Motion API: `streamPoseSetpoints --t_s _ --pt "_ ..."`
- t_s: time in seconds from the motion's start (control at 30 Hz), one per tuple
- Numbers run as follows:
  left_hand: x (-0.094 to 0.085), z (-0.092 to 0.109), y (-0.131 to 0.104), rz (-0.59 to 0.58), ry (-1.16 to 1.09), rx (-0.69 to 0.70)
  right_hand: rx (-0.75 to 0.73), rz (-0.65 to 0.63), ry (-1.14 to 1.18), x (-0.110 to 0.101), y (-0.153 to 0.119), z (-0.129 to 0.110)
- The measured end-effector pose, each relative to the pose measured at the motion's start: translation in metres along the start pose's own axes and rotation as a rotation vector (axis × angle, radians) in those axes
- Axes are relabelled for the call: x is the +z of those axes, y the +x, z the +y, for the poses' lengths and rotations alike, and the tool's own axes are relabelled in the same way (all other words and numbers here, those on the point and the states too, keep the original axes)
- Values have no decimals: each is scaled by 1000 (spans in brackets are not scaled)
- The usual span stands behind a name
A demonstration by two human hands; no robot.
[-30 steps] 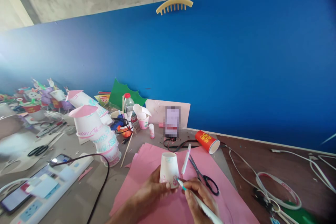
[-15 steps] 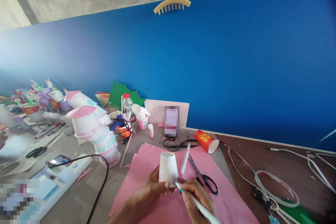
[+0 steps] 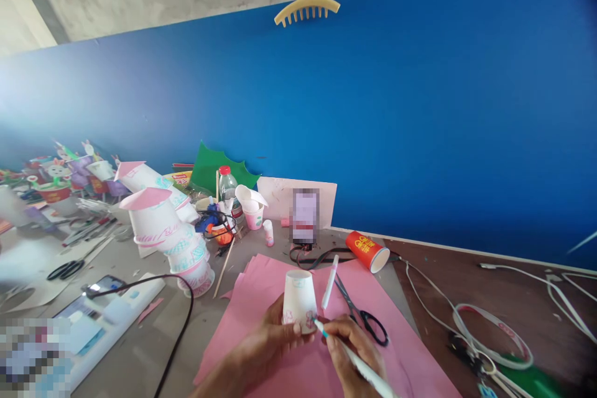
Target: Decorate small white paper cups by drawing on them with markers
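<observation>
Paper cup (image 3: 299, 298), narrow end up, lower centre of frame over pink paper (image 3: 252, 289). Left hand (image 3: 267, 337) grips its wide lower end; right hand (image 3: 358, 339) pinches white marker (image 3: 368, 374), tip at cup wall. Probably light, thin-walled, crushes easily; best held gently near rim.

The left grip (image 3: 276, 331) holds a white paper cup (image 3: 299, 297), wide end down, over pink paper (image 3: 254, 305); the right grip (image 3: 351, 346) holds a white marker (image 3: 361, 367), its tip at the cup's lower side. A white pen (image 3: 330, 284) and black scissors (image 3: 353, 306) lie to the right. Stacked, decorated cups (image 3: 156, 222) stand on the surface (image 3: 135, 348) at left, before a blue board (image 3: 420, 106).
</observation>
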State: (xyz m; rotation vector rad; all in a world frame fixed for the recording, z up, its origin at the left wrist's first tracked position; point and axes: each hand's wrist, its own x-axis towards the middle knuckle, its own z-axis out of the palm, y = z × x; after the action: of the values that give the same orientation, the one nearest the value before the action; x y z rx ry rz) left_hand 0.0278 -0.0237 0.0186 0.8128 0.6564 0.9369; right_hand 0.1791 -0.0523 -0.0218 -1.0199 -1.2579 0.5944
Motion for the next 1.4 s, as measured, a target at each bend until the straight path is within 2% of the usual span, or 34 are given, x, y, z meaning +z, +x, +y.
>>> streamPoseSetpoints --t_s 0.2,0.37,0.53,0.67,0.93,1.2,1.4 --pt "-1 1 0 -6 6 -4 31 -10 38 1 0 -5" --pt "-1 3 -1 -12 -8 -6 121 14 46 -4 4 -13" --pt "-8 -6 2 -3 -44 -1 181 63 87 -5 7 -18" --pt "-13 -11 4 1 -43 10 164 48 106 -3 7 -20" --pt "-7 -4 0 -74 -53 15 146 51 137 -1 5 -15" --pt "-12 -6 0 -58 -29 -3 138 46 164 -1 5 -12" --pt "-7 -4 -1 -44 -37 -4 160 39 156 -2 4 -14"
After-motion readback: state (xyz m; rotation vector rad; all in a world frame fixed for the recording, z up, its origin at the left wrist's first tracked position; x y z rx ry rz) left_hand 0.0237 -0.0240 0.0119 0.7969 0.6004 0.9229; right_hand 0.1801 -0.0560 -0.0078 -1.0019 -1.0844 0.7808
